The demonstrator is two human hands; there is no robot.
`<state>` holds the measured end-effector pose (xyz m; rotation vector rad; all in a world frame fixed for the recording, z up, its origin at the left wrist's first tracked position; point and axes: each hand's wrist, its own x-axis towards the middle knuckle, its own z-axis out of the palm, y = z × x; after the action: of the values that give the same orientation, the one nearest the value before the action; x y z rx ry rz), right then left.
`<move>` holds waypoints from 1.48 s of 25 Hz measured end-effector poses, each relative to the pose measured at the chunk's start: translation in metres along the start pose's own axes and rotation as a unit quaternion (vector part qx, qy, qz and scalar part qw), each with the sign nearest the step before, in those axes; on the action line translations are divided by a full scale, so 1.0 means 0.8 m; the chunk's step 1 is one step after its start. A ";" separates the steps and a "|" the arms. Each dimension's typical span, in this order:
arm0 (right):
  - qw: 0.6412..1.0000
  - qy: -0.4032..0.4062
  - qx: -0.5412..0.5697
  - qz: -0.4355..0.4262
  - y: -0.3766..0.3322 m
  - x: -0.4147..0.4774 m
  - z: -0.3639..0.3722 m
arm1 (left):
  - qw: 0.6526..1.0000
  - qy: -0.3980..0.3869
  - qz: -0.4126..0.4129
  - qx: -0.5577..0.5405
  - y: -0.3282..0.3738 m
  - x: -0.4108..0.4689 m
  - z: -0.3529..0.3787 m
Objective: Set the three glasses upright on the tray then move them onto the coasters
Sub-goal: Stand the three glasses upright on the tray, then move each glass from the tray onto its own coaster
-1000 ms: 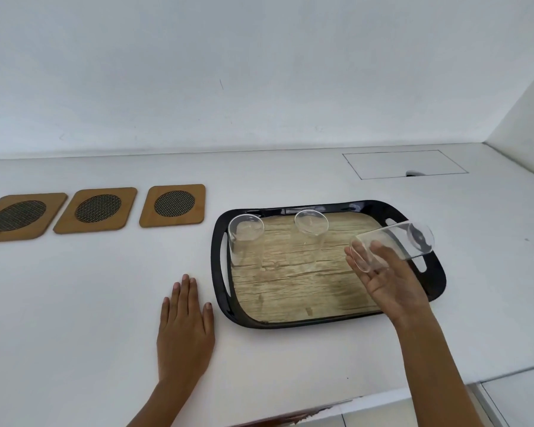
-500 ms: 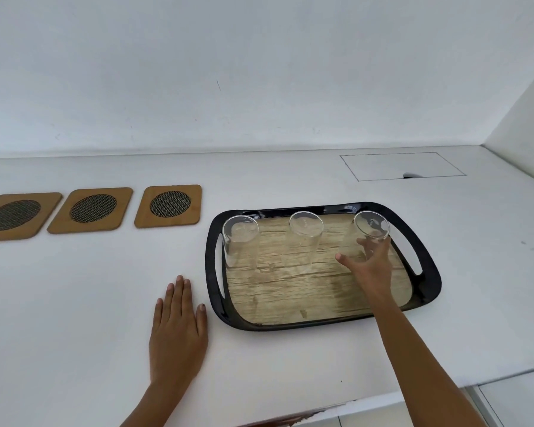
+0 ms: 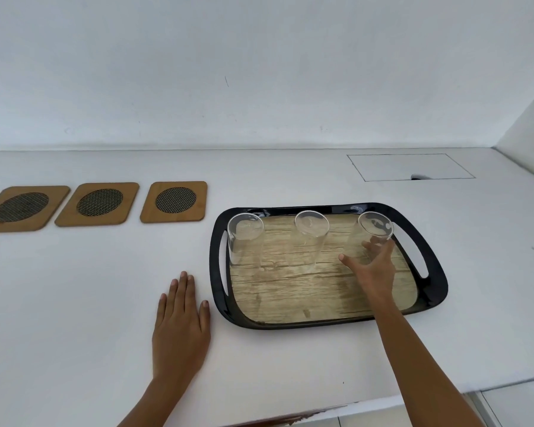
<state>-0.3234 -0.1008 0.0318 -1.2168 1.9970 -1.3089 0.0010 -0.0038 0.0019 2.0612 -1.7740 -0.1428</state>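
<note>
Three clear glasses stand upright in a row along the far side of the black tray point(image 3: 435, 291) with a wood-look floor: the left glass point(image 3: 244, 238), the middle glass point(image 3: 310, 234) and the right glass point(image 3: 375, 228). My right hand point(image 3: 371, 268) wraps the lower part of the right glass, thumb to the left and fingers behind it. My left hand point(image 3: 181, 322) lies flat on the counter, palm down, just left of the tray. Three wooden coasters with dark mesh centres lie in a row to the left: point(image 3: 23, 208), point(image 3: 98, 203), point(image 3: 174, 201).
The white counter point(image 3: 74, 303) meets a white wall at the back and another at the right. A thin rectangular outline with a small notch point(image 3: 410, 167) is set in the counter behind the tray. The counter's front edge runs along the bottom right.
My right hand turned the third glass from tilted over the tray's right end to upright at the back right of the tray. The left hand has stayed flat.
</note>
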 end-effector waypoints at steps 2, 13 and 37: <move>1.000 0.001 0.000 0.001 0.000 -0.001 0.000 | 1.000 0.001 -0.002 0.000 0.000 0.000 0.000; 0.998 0.052 0.013 -0.034 -0.012 -0.025 0.003 | 1.000 0.003 -0.007 -0.009 0.001 -0.001 -0.002; 0.994 -0.005 0.027 -0.103 -0.132 -0.177 0.195 | 0.998 -0.002 0.052 -0.034 -0.153 0.073 -0.065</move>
<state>-0.0898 -0.0716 0.0446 -1.4320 1.8539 -1.4408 0.1423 -0.0350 0.0143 1.9172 -1.8491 -0.1758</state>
